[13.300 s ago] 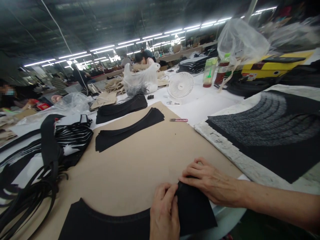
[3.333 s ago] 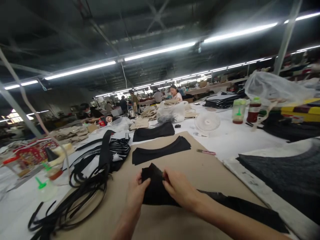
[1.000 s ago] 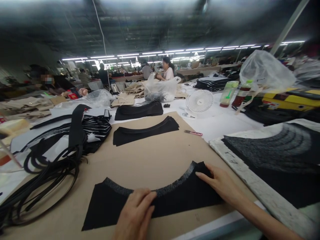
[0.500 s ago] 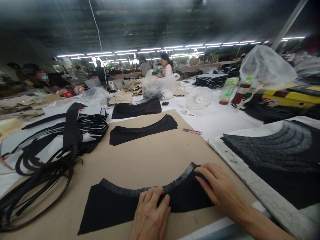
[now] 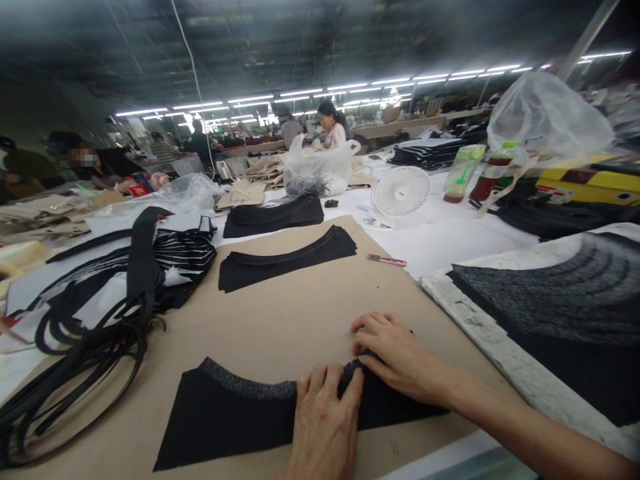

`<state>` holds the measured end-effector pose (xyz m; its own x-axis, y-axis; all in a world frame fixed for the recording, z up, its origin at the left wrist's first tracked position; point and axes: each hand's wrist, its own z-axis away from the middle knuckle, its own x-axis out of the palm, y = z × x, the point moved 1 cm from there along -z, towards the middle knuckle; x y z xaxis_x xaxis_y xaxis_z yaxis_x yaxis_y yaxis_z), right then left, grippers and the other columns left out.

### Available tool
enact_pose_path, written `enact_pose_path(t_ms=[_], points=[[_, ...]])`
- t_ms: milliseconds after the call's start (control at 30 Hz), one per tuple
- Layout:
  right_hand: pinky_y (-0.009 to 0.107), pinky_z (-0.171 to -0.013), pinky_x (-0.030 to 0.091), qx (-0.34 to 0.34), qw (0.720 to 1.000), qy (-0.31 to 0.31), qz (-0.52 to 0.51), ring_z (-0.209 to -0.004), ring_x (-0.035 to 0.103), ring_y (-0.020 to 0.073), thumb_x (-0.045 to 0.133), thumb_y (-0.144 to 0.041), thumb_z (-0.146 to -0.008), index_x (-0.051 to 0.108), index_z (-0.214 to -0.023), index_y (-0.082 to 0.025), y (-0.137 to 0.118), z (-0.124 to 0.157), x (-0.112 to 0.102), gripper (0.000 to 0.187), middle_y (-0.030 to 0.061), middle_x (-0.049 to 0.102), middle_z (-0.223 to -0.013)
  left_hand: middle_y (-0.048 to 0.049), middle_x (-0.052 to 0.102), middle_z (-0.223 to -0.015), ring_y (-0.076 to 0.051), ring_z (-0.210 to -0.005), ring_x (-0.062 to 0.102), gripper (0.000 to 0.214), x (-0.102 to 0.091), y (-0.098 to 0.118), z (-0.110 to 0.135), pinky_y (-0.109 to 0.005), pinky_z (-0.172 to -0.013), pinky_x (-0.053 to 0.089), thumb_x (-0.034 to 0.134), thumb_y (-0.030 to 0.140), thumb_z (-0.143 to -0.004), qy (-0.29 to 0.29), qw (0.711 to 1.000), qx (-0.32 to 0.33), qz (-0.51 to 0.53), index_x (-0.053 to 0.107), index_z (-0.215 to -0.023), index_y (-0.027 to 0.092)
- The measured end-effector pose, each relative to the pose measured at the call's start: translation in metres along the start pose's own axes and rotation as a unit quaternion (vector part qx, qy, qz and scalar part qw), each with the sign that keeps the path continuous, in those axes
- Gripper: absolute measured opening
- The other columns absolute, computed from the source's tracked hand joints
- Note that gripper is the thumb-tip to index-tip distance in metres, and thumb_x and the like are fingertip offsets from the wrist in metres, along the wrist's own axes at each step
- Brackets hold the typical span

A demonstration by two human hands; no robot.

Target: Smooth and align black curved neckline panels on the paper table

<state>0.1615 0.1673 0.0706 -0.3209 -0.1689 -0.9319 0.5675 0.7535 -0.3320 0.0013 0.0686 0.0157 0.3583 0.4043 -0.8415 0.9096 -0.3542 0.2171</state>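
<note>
A black fabric piece (image 5: 225,423) with a concave upper edge lies on the tan board in front of me. Along its curve runs a speckled grey band (image 5: 245,385). My left hand (image 5: 327,420) rests over the middle of this piece, fingers extended and pressing down. To its right, my right hand (image 5: 395,353) is bent over the curved edge with its fingers loosely curled and apart. Its fingertips touch down at or just past that edge, and part of the band is hidden beneath both hands.
Stacked black pieces (image 5: 290,260) lie farther up the tan board (image 5: 280,320), near pink-handled thread snips (image 5: 387,260). Black strips (image 5: 100,360) coil at left. Speckled pieces (image 5: 550,313) overlap on a white slab at right. A small white fan (image 5: 400,193) and bottles (image 5: 463,173) stand behind.
My right hand has moved left along the curved edge, from the piece's right corner toward my left hand. My left hand has shifted slightly right. The view has turned a little.
</note>
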Motion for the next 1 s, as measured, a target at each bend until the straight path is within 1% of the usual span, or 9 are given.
enact_pose_path(t_ms=[167,333,433,533,633,733,800,900,1000], points=[[0.041,-0.094,0.029,-0.02,1.0,-0.011,0.001,-0.104,0.048,0.0213,0.057,-0.006,-0.083,0.057,-0.086,-0.02,0.0,-0.001,0.001,0.015,0.002,0.057,-0.109,-0.0042,0.059,-0.101,-0.023,-0.092,0.048,0.042,0.008,-0.002,0.003,-0.039,-0.076,0.034,0.054,0.016,-0.084,0.014,0.999,0.012,-0.039,0.058,-0.123,0.032],[0.037,-0.088,0.033,0.002,1.0,-0.003,-0.021,-0.099,0.05,0.0203,0.057,-0.003,-0.078,0.055,-0.081,-0.02,0.002,-0.004,0.006,0.017,0.0006,0.059,-0.102,-0.0057,0.058,-0.103,-0.024,-0.094,0.049,0.045,0.011,-0.002,0.007,-0.039,-0.078,0.035,0.053,0.011,-0.082,0.033,0.997,0.037,-0.058,0.058,-0.123,0.028],[0.037,-0.083,0.034,0.042,0.998,0.028,-0.031,-0.094,0.052,0.0206,0.054,-0.003,-0.08,0.054,-0.078,-0.02,0.008,-0.007,0.011,0.017,0.0014,0.059,-0.096,-0.0055,0.058,-0.105,-0.024,-0.096,0.048,0.046,0.012,-0.002,0.006,-0.04,-0.079,0.036,0.054,0.011,-0.081,0.032,0.997,0.035,-0.059,0.059,-0.123,0.028],[0.038,-0.082,0.036,0.092,0.992,0.083,-0.036,-0.093,0.052,0.0218,0.047,-0.004,-0.084,0.053,-0.087,-0.02,0.013,-0.002,0.009,0.017,0.004,0.059,-0.096,-0.0045,0.057,-0.105,-0.023,-0.095,0.049,0.043,0.014,-0.003,0.006,-0.039,-0.078,0.036,0.057,0.014,-0.083,0.04,0.997,0.025,-0.056,0.06,-0.122,0.032],[0.039,-0.085,0.037,0.082,0.989,0.114,-0.052,-0.096,0.051,0.0224,0.042,-0.009,-0.091,0.054,-0.094,-0.02,0.008,0.016,0.001,0.017,0.0058,0.057,-0.1,-0.0038,0.057,-0.103,-0.022,-0.093,0.05,0.041,0.015,-0.004,0.007,-0.037,-0.076,0.037,0.061,0.021,-0.083,0.043,0.998,0.015,-0.053,0.06,-0.122,0.035],[0.038,-0.087,0.04,0.028,0.995,0.064,-0.072,-0.095,0.053,0.0218,0.043,-0.01,-0.093,0.057,-0.1,-0.022,-0.005,0.045,0.001,0.019,0.0054,0.057,-0.102,-0.0046,0.056,-0.106,-0.022,-0.095,0.05,0.04,0.012,-0.003,0.007,-0.037,-0.078,0.039,0.061,0.023,-0.084,0.021,0.999,0.007,-0.049,0.06,-0.122,0.036],[0.039,-0.09,0.041,0.017,0.998,0.027,-0.058,-0.1,0.053,0.0224,0.048,-0.009,-0.091,0.057,-0.112,-0.023,-0.011,0.064,0.006,0.027,0.0052,0.058,-0.109,-0.0049,0.057,-0.11,-0.024,-0.1,0.049,0.039,0.009,-0.003,0.005,-0.039,-0.081,0.039,0.06,0.022,-0.084,0.005,0.999,-0.003,-0.04,0.06,-0.121,0.036],[0.039,-0.095,0.042,0.021,0.999,0.032,-0.021,-0.107,0.053,0.0232,0.054,-0.011,-0.088,0.052,-0.128,-0.026,-0.012,0.082,0.014,0.043,0.0045,0.057,-0.119,-0.005,0.058,-0.113,-0.025,-0.105,0.049,0.044,0.003,-0.003,0.0,-0.04,-0.084,0.041,0.059,0.018,-0.082,-0.01,1.0,-0.003,-0.012,0.059,-0.122,0.036],[0.039,-0.096,0.043,0.019,0.999,0.044,0.015,-0.109,0.054,0.0231,0.057,-0.015,-0.089,0.049,-0.135,-0.028,-0.008,0.087,0.018,0.049,0.0035,0.059,-0.121,-0.0053,0.058,-0.115,-0.026,-0.106,0.049,0.051,-0.003,-0.005,-0.006,-0.04,-0.084,0.044,0.058,0.013,-0.079,-0.024,0.999,0.004,0.021,0.057,-0.125,0.035]])
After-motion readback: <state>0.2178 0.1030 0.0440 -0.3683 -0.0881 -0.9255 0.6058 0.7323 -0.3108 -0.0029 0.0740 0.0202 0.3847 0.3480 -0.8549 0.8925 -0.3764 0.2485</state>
